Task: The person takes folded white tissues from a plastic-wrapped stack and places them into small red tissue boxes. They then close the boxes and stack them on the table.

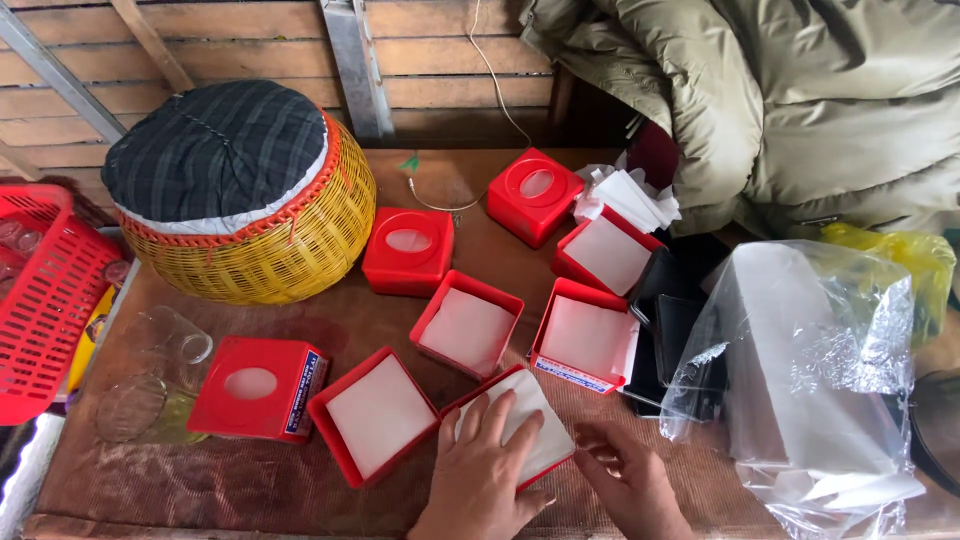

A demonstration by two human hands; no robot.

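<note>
Left hand [487,468] presses flat, fingers spread, on white paper napkins [530,425] filling a square red plastic box [470,400]. Right hand [628,482], fingers curled and holding nothing, touches its corner.

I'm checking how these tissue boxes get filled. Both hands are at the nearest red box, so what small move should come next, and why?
Probably press the white tissue stack down flat into the nearest red box. The left hand lies spread on the stack, the right hand sits at its right corner, and that corner seems to jut past the box edge, whereas the other open boxes hold their paper level.
</note>
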